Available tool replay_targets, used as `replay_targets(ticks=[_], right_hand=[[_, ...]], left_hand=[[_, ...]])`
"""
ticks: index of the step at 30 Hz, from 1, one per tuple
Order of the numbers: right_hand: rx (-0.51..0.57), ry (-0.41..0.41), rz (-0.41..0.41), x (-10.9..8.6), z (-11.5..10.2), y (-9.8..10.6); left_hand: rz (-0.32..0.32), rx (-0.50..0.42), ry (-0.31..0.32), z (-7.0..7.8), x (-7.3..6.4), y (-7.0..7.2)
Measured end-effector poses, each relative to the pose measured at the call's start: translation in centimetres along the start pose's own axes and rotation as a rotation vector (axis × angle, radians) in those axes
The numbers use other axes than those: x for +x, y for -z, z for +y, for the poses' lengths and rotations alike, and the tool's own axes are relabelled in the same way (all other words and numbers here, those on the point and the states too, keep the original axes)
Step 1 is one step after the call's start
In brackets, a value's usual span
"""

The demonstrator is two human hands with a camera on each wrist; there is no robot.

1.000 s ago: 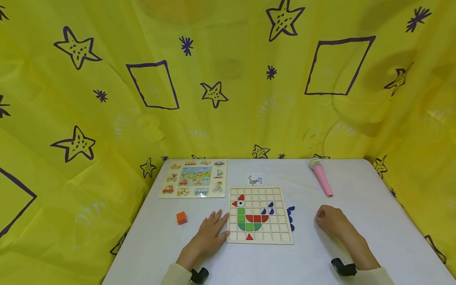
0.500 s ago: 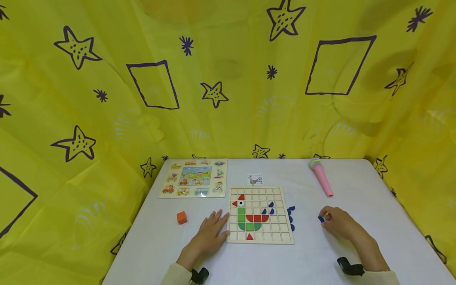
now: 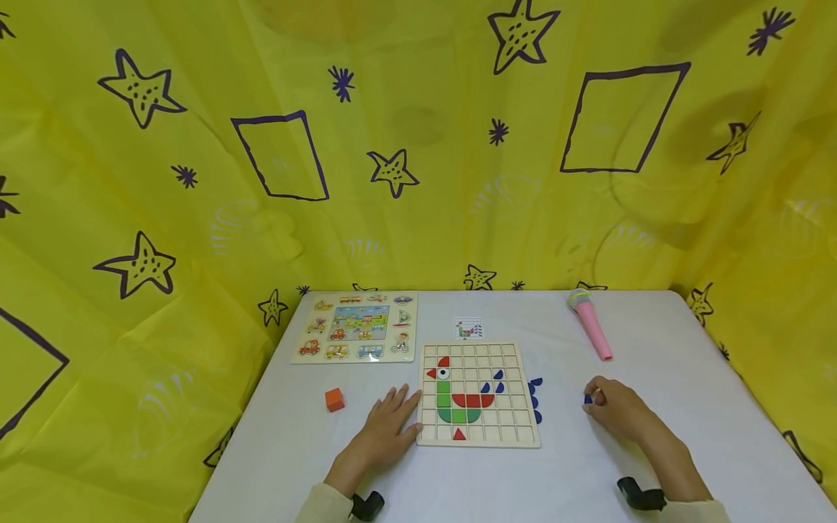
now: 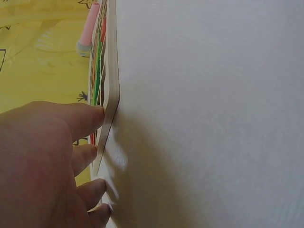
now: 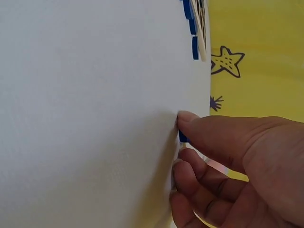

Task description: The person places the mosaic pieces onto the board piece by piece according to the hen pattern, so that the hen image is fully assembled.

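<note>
A wooden grid board (image 3: 518, 418) lies mid-table, with red, green and blue pieces forming a bird and a red triangle (image 3: 459, 434) low on it. My left hand (image 3: 386, 430) lies flat with fingers spread at the board's left edge. In the left wrist view, the thumb (image 4: 88, 118) touches that edge. Right of the board, my right hand (image 3: 617, 410) pinches a small blue piece (image 5: 183, 137) between thumb and fingers, just at the tabletop; fingers cover most of it. Several blue half-round pieces (image 3: 538, 418) sit along the board's right edge.
A small picture card (image 3: 468, 328) lies behind the board. At back left is a vehicle puzzle (image 3: 304, 356), with an orange cube (image 3: 334, 399) in front of it. A pink toy microphone (image 3: 593, 330) lies at back right. A yellow curtain (image 3: 418, 240) stands behind the table.
The blue piece has come into view in my right hand's fingertips and has since turned a little. The right hand shifted slightly right, then stayed nearly in place. My left hand has not moved.
</note>
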State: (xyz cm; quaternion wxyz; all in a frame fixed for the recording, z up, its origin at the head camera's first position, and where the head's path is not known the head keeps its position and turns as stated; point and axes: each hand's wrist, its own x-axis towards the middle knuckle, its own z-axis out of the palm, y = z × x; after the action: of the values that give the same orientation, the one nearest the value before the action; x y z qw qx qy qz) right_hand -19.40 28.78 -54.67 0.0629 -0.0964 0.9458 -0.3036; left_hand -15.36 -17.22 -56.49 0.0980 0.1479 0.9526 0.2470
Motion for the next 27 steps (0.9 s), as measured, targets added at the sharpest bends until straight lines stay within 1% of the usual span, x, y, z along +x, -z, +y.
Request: replay_targets(ticks=[2,6,9,12,15,17,19,24,27], right_hand=[[-0.001,0.013,0.017,-0.1,0.0,-0.2],[0.007,-0.013,0.024,0.0,-0.6,-0.9],[0.011,-0.046,0.011,0.3,-1.5,-1.5],[0.007,-0.053,0.013,0.5,-2.5,-2.2],[-0.027,-0.04,0.038,0.5,-3.9,-3.2],[-0.048,-0.029,0.059,0.6,-5.1,-3.9],[-0.066,-0.034,0.069,0.8,-6.5,-4.6],[-0.034,-0.063,0.061,1.3,-9.6,-6.2],[-0.014,-0.049,0.069,1.6,-10.7,-6.8]], left_hand=[[-0.001,-0.003,0.001,0.0,0.0,0.0],[-0.005,0.0,0.017,0.1,0.1,0.0],[-0.005,0.007,0.025,0.2,0.1,0.0],[-0.006,0.013,0.033,0.2,0.1,-0.1],[-0.002,0.014,0.03,0.2,0.1,0.0],[0.0,0.012,0.032,0.2,0.1,0.0],[0.001,0.01,0.031,0.2,0.1,0.0],[-0.001,0.013,0.033,0.2,0.1,0.0],[0.0,0.009,0.028,0.3,0.1,0.0]])
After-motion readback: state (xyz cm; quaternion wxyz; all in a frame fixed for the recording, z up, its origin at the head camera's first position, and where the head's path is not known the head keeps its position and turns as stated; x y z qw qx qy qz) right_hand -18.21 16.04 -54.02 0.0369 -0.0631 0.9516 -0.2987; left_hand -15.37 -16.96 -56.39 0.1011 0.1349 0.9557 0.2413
